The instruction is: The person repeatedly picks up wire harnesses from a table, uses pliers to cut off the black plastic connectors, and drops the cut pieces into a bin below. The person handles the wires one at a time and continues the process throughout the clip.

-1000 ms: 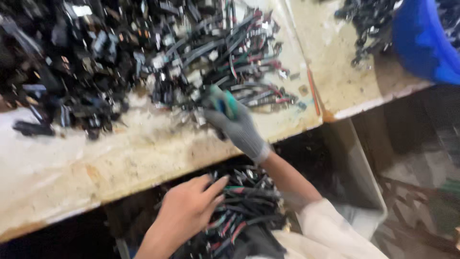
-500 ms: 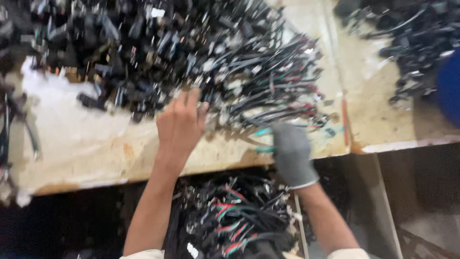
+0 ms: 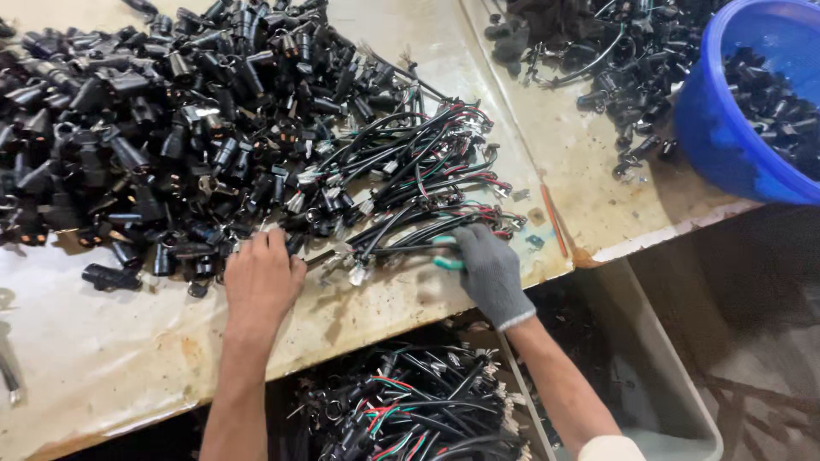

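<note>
My bare left hand (image 3: 260, 277) rests palm down on the worn table (image 3: 111, 358), fingers at the near edge of a big heap of black plug connectors (image 3: 162, 128). My right hand (image 3: 487, 269), in a grey glove with green fingertips, grips a black cable from the bundle of wired cable ends (image 3: 418, 183) lying to the right of the heap. The cables have red, green and white wires at their tips.
A blue plastic tub (image 3: 726, 137) with black parts stands at the far right, more black parts (image 3: 598, 51) beside it. Below the table edge a grey bin (image 3: 658, 376) holds several finished cables (image 3: 410, 410). A metal tool (image 3: 8, 376) lies at the left edge.
My left hand came up from the bin below onto the table by the connector heap. My right hand shifted to the cable bundle and closed on a cable.
</note>
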A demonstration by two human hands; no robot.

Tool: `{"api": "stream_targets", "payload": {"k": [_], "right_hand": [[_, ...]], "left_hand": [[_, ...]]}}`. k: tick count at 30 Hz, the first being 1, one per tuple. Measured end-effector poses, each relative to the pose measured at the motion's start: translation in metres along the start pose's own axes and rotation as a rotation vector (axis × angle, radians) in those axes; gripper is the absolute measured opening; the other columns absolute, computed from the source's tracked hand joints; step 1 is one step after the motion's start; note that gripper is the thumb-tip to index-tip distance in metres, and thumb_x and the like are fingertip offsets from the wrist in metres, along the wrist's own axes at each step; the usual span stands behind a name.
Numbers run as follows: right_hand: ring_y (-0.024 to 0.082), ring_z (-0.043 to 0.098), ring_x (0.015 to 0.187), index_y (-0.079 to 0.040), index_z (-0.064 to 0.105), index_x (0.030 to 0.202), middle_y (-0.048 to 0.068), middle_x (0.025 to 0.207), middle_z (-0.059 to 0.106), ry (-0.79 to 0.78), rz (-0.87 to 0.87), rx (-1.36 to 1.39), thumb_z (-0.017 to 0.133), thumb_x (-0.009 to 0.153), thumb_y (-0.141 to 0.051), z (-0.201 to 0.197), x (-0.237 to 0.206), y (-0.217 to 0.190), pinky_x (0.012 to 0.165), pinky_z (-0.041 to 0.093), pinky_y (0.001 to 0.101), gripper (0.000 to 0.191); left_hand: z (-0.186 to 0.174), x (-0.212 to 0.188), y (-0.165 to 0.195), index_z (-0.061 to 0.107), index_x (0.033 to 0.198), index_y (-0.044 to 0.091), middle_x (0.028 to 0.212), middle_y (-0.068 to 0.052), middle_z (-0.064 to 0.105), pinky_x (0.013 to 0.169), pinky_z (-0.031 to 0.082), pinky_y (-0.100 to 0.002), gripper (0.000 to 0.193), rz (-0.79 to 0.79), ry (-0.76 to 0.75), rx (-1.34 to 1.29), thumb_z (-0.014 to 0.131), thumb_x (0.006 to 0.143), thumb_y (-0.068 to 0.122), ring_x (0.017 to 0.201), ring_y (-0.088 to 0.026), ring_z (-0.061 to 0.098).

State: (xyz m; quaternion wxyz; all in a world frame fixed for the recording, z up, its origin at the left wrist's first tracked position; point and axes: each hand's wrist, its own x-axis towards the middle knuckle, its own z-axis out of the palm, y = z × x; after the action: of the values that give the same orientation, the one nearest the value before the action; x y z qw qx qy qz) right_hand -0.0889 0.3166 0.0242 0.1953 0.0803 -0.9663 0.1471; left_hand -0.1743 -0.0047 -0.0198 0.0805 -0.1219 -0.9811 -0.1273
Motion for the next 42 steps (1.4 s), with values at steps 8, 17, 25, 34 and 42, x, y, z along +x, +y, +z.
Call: {"api": "stream_targets", "payload": {"k": [8, 17, 25, 34, 42], "right_hand": [[0.034, 0.069, 0.083, -0.006, 0.063, 0.115, 0.014, 0.105, 0.068, 0.075, -0.077, 0.076, 0.076, 0.075, -0.005, 0.009, -0.020, -0.059, 0.068, 0.054, 0.0450, 0.041], [0.038, 0.070, 0.089, -0.010, 0.065, 0.115, 0.014, 0.112, 0.067, -0.197, 0.114, 0.013, 0.073, 0.073, -0.001, -0.012, -0.026, -0.005, 0.072, 0.055, 0.0459, 0.043], [0.039, 0.068, 0.084, -0.012, 0.066, 0.108, 0.014, 0.100, 0.065, -0.156, 0.111, 0.014, 0.076, 0.070, -0.010, -0.023, -0.026, -0.003, 0.066, 0.054, 0.0480, 0.039], [0.037, 0.068, 0.075, -0.012, 0.062, 0.088, 0.012, 0.084, 0.064, -0.213, 0.309, -0.217, 0.075, 0.078, -0.024, 0.008, -0.031, -0.003, 0.063, 0.053, 0.0515, 0.021], [0.036, 0.066, 0.069, -0.005, 0.063, 0.098, 0.015, 0.084, 0.066, 0.004, 0.014, 0.195, 0.072, 0.084, -0.018, 0.002, -0.025, 0.021, 0.058, 0.054, 0.0424, 0.021]], "left_hand": [[-0.038, 0.003, -0.035, 0.066, 0.117, 0.006, 0.116, -0.016, 0.066, 0.091, 0.052, -0.041, 0.029, 0.049, 0.445, -0.553, 0.076, 0.092, 0.015, 0.106, -0.032, 0.063], [-0.029, -0.087, 0.040, 0.057, 0.098, 0.007, 0.088, -0.007, 0.068, 0.078, 0.056, -0.032, 0.043, -0.088, -0.187, -1.323, 0.089, 0.072, 0.019, 0.084, -0.016, 0.067], [0.030, -0.103, 0.066, 0.066, 0.101, 0.004, 0.088, 0.002, 0.062, 0.076, 0.044, -0.026, 0.018, -0.100, -0.076, -1.374, 0.066, 0.097, 0.021, 0.083, -0.009, 0.056], [0.039, -0.106, 0.074, 0.068, 0.100, 0.004, 0.076, 0.003, 0.055, 0.058, 0.038, -0.023, 0.019, -0.354, -0.152, -1.535, 0.064, 0.096, 0.023, 0.067, -0.006, 0.047], [-0.003, -0.095, 0.072, 0.066, 0.117, 0.008, 0.076, 0.001, 0.056, 0.059, 0.041, -0.024, 0.029, -0.336, -0.354, -1.599, 0.064, 0.096, 0.027, 0.065, -0.008, 0.049]]}}
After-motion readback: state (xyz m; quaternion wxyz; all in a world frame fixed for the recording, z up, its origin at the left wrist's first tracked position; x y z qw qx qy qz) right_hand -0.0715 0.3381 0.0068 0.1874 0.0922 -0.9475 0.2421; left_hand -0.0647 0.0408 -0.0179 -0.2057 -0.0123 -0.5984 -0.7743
